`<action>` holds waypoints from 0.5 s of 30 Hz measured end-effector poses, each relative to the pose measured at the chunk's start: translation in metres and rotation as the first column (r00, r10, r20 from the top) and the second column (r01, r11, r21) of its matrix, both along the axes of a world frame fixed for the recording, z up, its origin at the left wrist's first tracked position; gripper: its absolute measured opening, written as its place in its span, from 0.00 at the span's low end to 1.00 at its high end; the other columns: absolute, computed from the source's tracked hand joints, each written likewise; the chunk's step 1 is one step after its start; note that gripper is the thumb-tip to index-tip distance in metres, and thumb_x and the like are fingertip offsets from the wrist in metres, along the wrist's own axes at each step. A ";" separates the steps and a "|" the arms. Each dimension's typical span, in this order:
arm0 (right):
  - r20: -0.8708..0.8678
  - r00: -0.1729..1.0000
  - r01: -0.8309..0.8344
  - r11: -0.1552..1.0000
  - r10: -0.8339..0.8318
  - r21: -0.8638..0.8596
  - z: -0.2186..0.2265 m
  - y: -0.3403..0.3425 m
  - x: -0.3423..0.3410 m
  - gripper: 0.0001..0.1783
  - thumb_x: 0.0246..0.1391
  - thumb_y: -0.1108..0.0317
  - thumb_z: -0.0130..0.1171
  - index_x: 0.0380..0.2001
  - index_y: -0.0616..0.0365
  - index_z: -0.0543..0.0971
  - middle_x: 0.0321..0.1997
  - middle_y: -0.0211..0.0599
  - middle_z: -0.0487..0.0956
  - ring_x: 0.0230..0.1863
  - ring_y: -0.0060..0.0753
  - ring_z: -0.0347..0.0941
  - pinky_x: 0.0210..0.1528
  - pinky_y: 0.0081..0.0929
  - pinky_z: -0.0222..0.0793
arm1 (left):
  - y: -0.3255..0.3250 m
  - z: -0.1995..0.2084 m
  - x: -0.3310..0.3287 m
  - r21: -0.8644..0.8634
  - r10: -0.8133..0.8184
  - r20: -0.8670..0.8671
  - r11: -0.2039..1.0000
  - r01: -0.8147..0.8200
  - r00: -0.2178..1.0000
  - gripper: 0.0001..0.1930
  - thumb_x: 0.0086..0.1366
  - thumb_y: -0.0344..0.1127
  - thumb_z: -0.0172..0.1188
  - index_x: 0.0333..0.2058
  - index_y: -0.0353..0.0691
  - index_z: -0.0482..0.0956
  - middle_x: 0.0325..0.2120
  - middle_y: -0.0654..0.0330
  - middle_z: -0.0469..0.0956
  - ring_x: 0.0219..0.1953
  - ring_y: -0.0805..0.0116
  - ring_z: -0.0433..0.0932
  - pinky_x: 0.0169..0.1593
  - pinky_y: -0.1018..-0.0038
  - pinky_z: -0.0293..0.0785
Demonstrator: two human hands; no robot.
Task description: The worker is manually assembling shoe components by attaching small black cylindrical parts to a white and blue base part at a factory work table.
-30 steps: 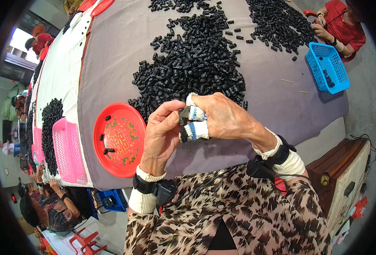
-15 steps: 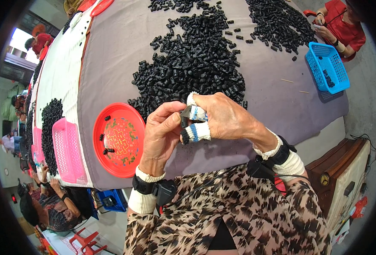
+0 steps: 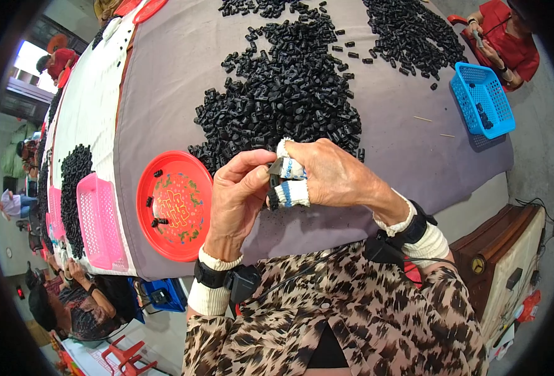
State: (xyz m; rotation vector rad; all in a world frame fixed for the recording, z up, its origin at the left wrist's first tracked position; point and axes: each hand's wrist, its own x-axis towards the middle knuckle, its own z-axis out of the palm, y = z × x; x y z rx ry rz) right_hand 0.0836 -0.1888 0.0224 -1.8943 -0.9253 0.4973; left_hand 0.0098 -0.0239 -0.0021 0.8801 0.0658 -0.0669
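Observation:
My left hand (image 3: 236, 197) pinches a small black plastic part (image 3: 274, 182) between thumb and fingertips, above the near edge of a large heap of similar black parts (image 3: 283, 94). My right hand (image 3: 339, 172) meets it there, its fingers curled and closed, with white cloth wraps on thumb and finger. Between the thumbs shows a dark flat pointed piece (image 3: 276, 166), seemingly in my right hand's grip; its kind cannot be made out. Beside my left hand lies a red round plate (image 3: 153, 229) with a few black parts on it.
A blue basket (image 3: 499, 122) with some black parts stands at the right table edge, near a person in red. Two thin sticks (image 3: 423, 118) lie nearby. Pink baskets (image 3: 98, 232) and more black heaps (image 3: 76, 188) are on the left, where other people sit. A brown wooden cabinet (image 3: 490, 244) stands at right.
My hands stay together with only a slight shift of the fingers around the black part. The person in red at the right has moved their hands.

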 end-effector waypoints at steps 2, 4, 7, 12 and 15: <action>0.059 0.998 0.021 0.999 -0.023 0.036 -0.005 0.002 -0.002 0.22 0.40 0.56 0.63 0.22 0.64 0.67 0.17 0.47 0.72 0.21 0.49 0.72 0.23 0.37 0.63 | 0.000 0.001 0.001 0.045 0.017 0.018 0.999 -0.018 1.000 0.11 0.58 0.27 0.57 0.41 0.32 0.74 0.36 0.58 0.76 0.35 0.72 0.76 0.39 0.75 0.75; 0.057 0.998 0.015 0.999 -0.017 0.034 -0.002 0.001 -0.002 0.22 0.40 0.56 0.63 0.22 0.64 0.67 0.18 0.47 0.72 0.21 0.49 0.72 0.23 0.37 0.63 | 0.000 0.003 0.000 0.025 0.018 0.009 1.000 -0.018 1.000 0.11 0.58 0.27 0.57 0.41 0.32 0.74 0.36 0.58 0.76 0.35 0.72 0.76 0.40 0.75 0.75; 0.029 1.000 0.009 0.999 -0.010 0.045 0.005 0.001 -0.001 0.22 0.40 0.56 0.63 0.23 0.64 0.67 0.18 0.47 0.72 0.22 0.48 0.72 0.24 0.36 0.64 | 0.002 0.002 0.001 -0.011 0.004 0.003 1.000 -0.004 1.000 0.11 0.58 0.27 0.57 0.41 0.32 0.74 0.35 0.58 0.76 0.35 0.72 0.76 0.40 0.75 0.75; -0.018 0.999 0.040 0.997 -0.039 0.061 0.009 -0.001 -0.001 0.22 0.37 0.59 0.67 0.27 0.62 0.69 0.19 0.42 0.72 0.19 0.44 0.69 0.24 0.31 0.64 | -0.001 0.005 -0.001 0.001 0.003 -0.004 1.000 -0.003 1.000 0.11 0.58 0.27 0.57 0.41 0.32 0.74 0.35 0.58 0.76 0.35 0.72 0.76 0.40 0.75 0.75; -0.044 0.999 0.020 0.999 -0.018 0.029 0.010 0.000 -0.001 0.23 0.36 0.57 0.68 0.27 0.62 0.69 0.19 0.41 0.72 0.19 0.43 0.69 0.24 0.31 0.64 | 0.000 0.004 -0.002 -0.012 -0.006 -0.008 1.000 0.006 1.000 0.11 0.58 0.27 0.57 0.41 0.32 0.74 0.36 0.58 0.76 0.35 0.72 0.76 0.40 0.74 0.75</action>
